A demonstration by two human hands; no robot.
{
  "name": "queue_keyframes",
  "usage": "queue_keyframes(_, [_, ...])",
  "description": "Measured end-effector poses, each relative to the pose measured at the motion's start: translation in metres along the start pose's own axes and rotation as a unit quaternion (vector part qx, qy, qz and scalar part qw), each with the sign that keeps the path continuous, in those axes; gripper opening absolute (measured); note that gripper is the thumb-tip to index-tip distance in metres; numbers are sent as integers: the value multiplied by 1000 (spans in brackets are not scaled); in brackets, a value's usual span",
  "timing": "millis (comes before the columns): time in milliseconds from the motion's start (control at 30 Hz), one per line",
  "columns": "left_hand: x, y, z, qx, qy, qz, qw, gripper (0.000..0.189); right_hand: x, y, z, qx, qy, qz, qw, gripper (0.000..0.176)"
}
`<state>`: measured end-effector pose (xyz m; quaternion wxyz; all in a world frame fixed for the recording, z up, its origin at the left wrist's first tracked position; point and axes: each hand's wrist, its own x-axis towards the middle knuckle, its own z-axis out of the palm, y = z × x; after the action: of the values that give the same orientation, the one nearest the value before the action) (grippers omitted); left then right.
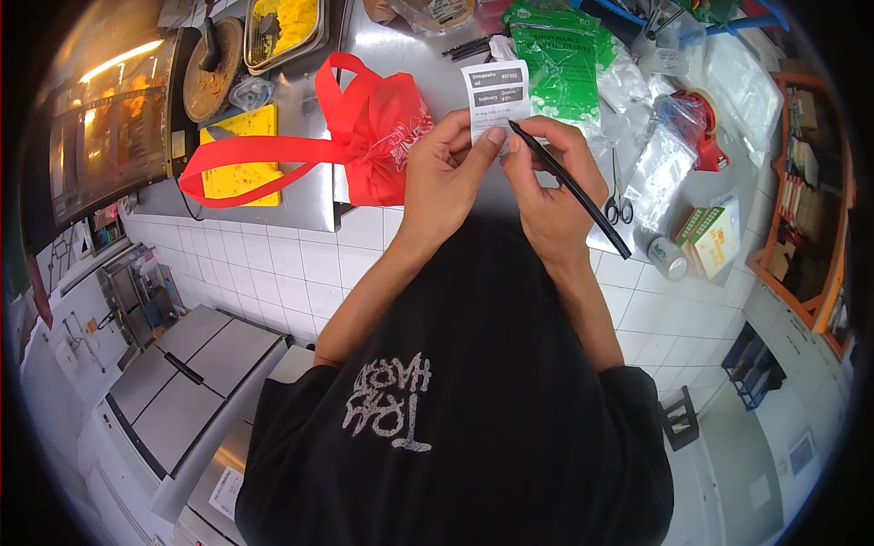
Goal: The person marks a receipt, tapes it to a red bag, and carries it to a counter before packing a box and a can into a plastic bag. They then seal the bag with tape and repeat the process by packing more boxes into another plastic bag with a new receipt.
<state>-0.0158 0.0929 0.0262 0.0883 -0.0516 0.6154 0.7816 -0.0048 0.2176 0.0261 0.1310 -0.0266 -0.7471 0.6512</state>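
A printed receipt (496, 84) is pinched between the thumb and fingers of my left hand (446, 173), held up over the steel counter. My right hand (557, 182) grips a long black pen (583, 202), its upper end close to the lower part of the receipt. The right thumb also meets the receipt's lower edge. Just left of my left hand, a red tote bag (378, 136) lies on the counter, its handles stretched to the left. Behind the receipt is a green pack of disposable plastic gloves (557, 68).
A yellow cutting board (241, 168) lies under the bag's handle, near a tray of yellow food (287, 27). At right are scissors (619, 205), a red tape dispenser (708, 136), clear plastic bags (669, 173) and a small can (669, 257). A lit glass cabinet (109, 127) stands far left.
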Motion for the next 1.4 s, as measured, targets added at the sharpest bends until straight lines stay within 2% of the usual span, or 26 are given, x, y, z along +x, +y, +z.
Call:
queue_keyframes(300, [1,0,-1,-11,6,-1,1000,25,2,3,2,-37,-18,-47,998,22])
queue_keyframes(367, [1,0,0,-15,10,4,1000,25,2,6,4,-26,6,-57,998,21])
queue_keyframes(800, [0,0,3,30,33,18,999,23,1,9,6,-25,10,-52,998,21])
queue_keyframes(1100, [-1,-7,6,30,27,34,999,23,0,16,7,-82,35,-153,984,24])
queue_keyframes(1200, [1,-5,6,34,8,12,999,24,-2,17,5,-93,44,-144,984,24])
queue_keyframes(1267, [4,-6,6,25,13,2,1000,25,-5,15,5,-40,41,-71,996,24])
queue_keyframes(1300, [5,-6,7,16,18,-7,1000,25,-8,15,3,-40,40,-71,996,24])
queue_keyframes(1367, [7,-9,4,28,28,-17,999,26,-14,16,-4,36,84,29,995,23])
queue_keyframes(1400, [7,-10,2,40,37,-27,998,27,-14,20,-11,16,97,39,994,22])
